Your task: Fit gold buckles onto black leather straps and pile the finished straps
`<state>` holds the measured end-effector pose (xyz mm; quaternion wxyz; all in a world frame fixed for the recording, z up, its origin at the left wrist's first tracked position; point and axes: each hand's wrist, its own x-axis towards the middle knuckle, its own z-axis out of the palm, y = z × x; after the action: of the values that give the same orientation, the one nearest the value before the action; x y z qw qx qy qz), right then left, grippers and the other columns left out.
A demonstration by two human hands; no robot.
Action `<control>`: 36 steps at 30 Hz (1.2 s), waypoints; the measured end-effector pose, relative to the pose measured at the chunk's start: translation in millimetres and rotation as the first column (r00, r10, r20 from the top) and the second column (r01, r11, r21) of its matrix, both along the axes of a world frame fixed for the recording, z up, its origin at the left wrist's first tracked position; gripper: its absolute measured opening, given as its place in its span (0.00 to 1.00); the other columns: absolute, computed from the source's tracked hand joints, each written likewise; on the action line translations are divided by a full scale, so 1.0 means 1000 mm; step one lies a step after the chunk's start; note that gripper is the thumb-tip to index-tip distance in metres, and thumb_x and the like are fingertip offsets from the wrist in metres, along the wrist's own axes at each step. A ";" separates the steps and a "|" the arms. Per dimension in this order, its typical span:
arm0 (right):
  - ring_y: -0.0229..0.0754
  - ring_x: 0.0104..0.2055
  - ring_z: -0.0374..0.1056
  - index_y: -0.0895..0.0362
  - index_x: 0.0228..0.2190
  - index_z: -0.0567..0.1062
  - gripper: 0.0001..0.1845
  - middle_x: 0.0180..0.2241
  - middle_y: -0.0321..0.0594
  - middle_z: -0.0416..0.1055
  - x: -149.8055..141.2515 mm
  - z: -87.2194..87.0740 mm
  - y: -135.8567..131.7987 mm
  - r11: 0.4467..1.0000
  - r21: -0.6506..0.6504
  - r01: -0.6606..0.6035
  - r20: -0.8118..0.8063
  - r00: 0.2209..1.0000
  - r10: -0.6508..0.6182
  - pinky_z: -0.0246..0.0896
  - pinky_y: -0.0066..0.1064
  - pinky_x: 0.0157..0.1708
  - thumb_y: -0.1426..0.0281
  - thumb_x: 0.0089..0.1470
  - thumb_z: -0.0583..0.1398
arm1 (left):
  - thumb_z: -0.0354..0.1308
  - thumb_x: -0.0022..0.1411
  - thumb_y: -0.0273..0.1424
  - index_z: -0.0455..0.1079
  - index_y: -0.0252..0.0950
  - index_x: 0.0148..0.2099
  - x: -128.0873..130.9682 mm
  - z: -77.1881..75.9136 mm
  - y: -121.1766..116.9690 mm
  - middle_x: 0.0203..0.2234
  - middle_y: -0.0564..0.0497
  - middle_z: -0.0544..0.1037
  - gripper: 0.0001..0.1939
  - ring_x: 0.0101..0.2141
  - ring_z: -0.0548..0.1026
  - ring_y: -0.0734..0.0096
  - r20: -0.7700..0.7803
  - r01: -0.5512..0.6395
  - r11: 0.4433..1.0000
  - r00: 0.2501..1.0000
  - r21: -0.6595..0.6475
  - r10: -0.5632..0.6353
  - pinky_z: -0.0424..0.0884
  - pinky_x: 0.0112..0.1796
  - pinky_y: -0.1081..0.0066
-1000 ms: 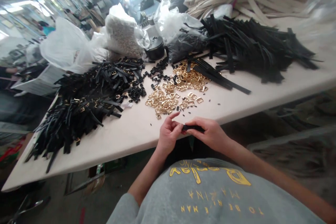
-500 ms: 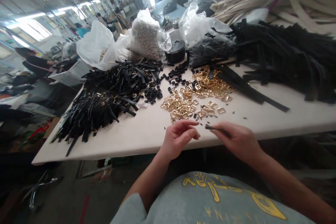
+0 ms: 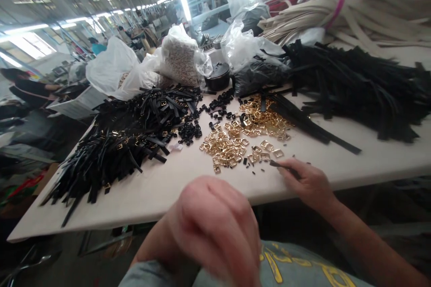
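My left hand (image 3: 218,228) is raised close to the camera, its back and bent knuckles towards me. Motion smears it and its fingertips are hidden, so what it holds, if anything, does not show. My right hand (image 3: 308,181), near the table's front edge, pinches a short black strap (image 3: 276,163) whose end sticks out to the left past the fingertips. Just beyond that strap lie loose gold buckles (image 3: 225,148). A few tiny dark bits (image 3: 253,172) are scattered in front of them.
Black straps with buckles (image 3: 117,143) heap up on the left of the pale table (image 3: 134,206). Small black loops (image 3: 190,132) lie mid-table. Behind stand plastic bags (image 3: 180,56) and a black pot (image 3: 218,76). Long black strips (image 3: 353,85) pile up right. A person (image 3: 30,89) is far left.
My left hand has lifted from the table edge up towards the camera. My right hand still pinches the strap, a little farther right in view. The camera view has shifted slightly.
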<state>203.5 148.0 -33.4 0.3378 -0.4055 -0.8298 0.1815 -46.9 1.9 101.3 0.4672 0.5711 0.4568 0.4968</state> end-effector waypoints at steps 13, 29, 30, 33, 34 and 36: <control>0.42 0.30 0.76 0.54 0.36 0.78 0.11 0.32 0.39 0.80 -0.003 0.001 -0.002 0.995 0.096 -0.002 0.042 0.999 -0.002 0.65 0.29 0.31 0.66 0.61 0.55 | 0.59 0.59 0.22 0.78 0.39 0.45 -0.124 -0.096 0.196 0.44 0.46 0.80 0.14 0.44 0.75 0.62 -0.921 -0.148 0.958 0.274 0.246 0.279 0.68 0.49 0.64; 0.42 0.32 0.75 0.56 0.36 0.77 0.10 0.32 0.39 0.79 -0.002 -0.002 -0.002 1.000 0.026 -0.014 -0.020 1.000 0.015 0.65 0.31 0.32 0.66 0.61 0.57 | 0.66 0.52 0.39 0.75 0.34 0.38 -0.075 -0.092 0.162 0.27 0.49 0.79 0.15 0.27 0.77 0.71 -0.149 -0.432 0.898 0.897 -0.084 0.417 0.73 0.33 0.70; 0.42 0.32 0.76 0.56 0.36 0.77 0.09 0.32 0.39 0.79 -0.003 -0.001 -0.003 1.000 0.013 -0.015 -0.049 0.999 0.016 0.66 0.31 0.33 0.66 0.61 0.57 | 0.68 0.49 0.40 0.74 0.34 0.38 -0.066 -0.091 0.150 0.28 0.50 0.80 0.17 0.26 0.77 0.73 -0.002 -0.409 0.899 0.910 -0.154 0.414 0.73 0.31 0.71; 0.41 0.32 0.75 0.56 0.37 0.77 0.08 0.33 0.39 0.79 -0.006 0.003 -0.008 1.000 -0.029 -0.010 -0.156 0.988 0.006 0.67 0.31 0.34 0.67 0.60 0.58 | 0.72 0.43 0.39 0.70 0.35 0.35 -0.035 -0.088 0.115 0.27 0.52 0.80 0.20 0.25 0.77 0.76 0.259 -0.321 0.896 0.878 -0.308 0.403 0.73 0.29 0.75; 0.41 0.32 0.75 0.56 0.37 0.77 0.07 0.32 0.39 0.79 -0.009 0.007 -0.011 0.999 -0.031 -0.016 -0.184 0.983 0.010 0.67 0.30 0.34 0.67 0.60 0.58 | 0.73 0.42 0.38 0.69 0.36 0.33 -0.025 -0.088 0.106 0.27 0.53 0.80 0.20 0.25 0.77 0.77 0.310 -0.293 0.892 0.861 -0.345 0.403 0.73 0.29 0.76; 0.40 0.32 0.74 0.56 0.37 0.76 0.07 0.32 0.39 0.78 -0.015 0.016 -0.018 0.999 -0.004 -0.050 -0.215 0.975 0.048 0.67 0.30 0.33 0.68 0.60 0.58 | 0.74 0.41 0.37 0.67 0.36 0.31 -0.006 -0.089 0.090 0.27 0.54 0.80 0.21 0.24 0.77 0.78 0.381 -0.245 0.884 0.833 -0.397 0.401 0.73 0.29 0.78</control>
<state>188.4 129.8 -17.0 0.4191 -0.3646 -0.7972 0.2362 -53.2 91.6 12.4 0.5577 0.2656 0.5035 0.6041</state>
